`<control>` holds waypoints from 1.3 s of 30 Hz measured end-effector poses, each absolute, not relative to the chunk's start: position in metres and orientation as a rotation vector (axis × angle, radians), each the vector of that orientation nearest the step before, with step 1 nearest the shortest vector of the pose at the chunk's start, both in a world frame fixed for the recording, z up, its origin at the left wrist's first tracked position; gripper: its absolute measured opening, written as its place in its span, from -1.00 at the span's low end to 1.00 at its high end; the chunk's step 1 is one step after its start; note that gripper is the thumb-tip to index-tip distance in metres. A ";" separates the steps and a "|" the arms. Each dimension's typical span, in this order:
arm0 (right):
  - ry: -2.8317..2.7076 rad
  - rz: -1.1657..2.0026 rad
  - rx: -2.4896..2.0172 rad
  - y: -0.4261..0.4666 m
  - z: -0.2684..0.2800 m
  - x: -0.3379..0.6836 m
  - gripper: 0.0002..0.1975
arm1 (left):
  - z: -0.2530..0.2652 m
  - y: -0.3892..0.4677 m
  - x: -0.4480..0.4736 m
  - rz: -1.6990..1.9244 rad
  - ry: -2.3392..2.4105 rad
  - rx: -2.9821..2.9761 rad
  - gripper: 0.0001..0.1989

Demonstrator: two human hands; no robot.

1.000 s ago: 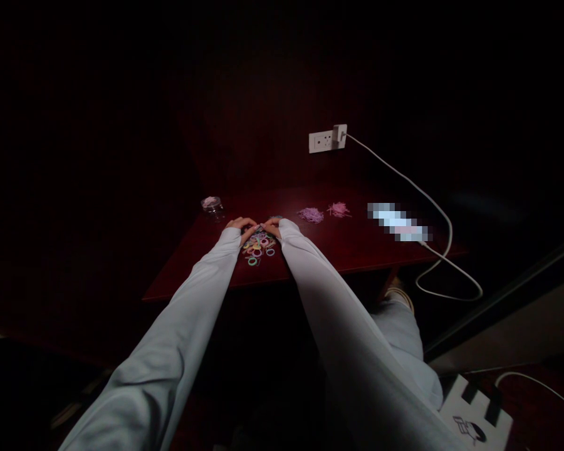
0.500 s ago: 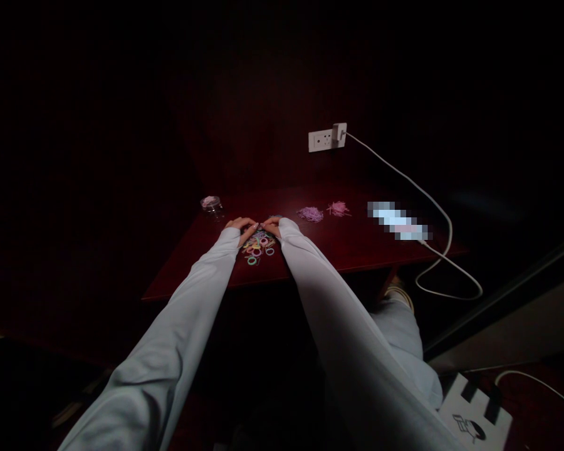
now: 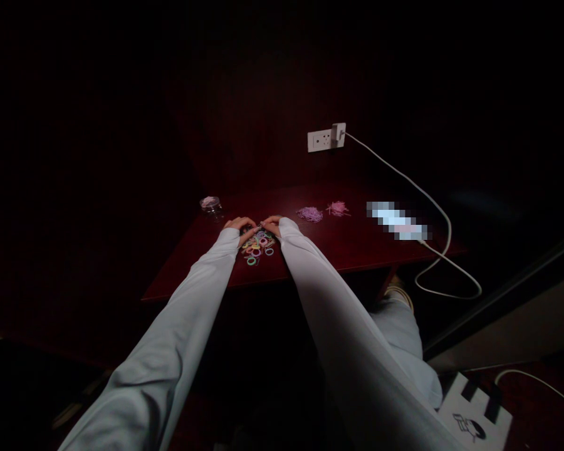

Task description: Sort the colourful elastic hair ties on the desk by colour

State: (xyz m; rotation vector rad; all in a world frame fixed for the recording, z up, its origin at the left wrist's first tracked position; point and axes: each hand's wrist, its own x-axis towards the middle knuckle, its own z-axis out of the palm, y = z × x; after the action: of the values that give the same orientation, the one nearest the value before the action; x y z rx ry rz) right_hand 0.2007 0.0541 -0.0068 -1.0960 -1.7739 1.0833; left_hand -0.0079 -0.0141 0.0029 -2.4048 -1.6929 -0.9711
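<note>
A mixed pile of colourful hair ties [image 3: 257,247], with thin straight bits among them, lies near the front edge of the dark red table. At the pile's far left side is my left hand [image 3: 240,227], its fingers curled together. My right hand [image 3: 272,224] faces it closely from the right, thumb and finger pinched. Both sets of fingertips nearly meet above the pile; whatever they grip is too small and dark to make out. Farther right sit a heap of thin purple pieces [image 3: 310,214] and a heap of thin pink pieces [image 3: 338,208].
A clear jar [image 3: 211,205] with pale pink contents stands at the table's back left. On the right, a blurred-out bright device [image 3: 397,220] connects by a white cable [image 3: 418,188] to a wall socket [image 3: 320,140]. A white box [image 3: 474,413] is at lower right.
My fingers have shifted very slightly above the pile, both hands staying close together. The heaps, jar and device have not moved.
</note>
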 end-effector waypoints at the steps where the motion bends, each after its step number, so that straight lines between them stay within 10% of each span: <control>1: -1.772 1.088 -1.092 0.055 -0.007 0.200 -0.73 | 0.003 -0.014 -0.008 -0.975 -1.695 -2.404 -0.80; 39: -1.768 1.078 -1.036 0.048 -0.004 0.201 -0.62 | 0.000 -0.009 -0.008 -1.041 -1.689 -2.423 -0.77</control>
State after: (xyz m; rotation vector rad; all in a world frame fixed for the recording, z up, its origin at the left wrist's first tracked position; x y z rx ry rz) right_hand 0.2007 0.0483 -0.0036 -1.0355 -1.7685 1.0776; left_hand -0.0077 -0.0094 -0.0005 -2.4234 -1.6887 -1.0408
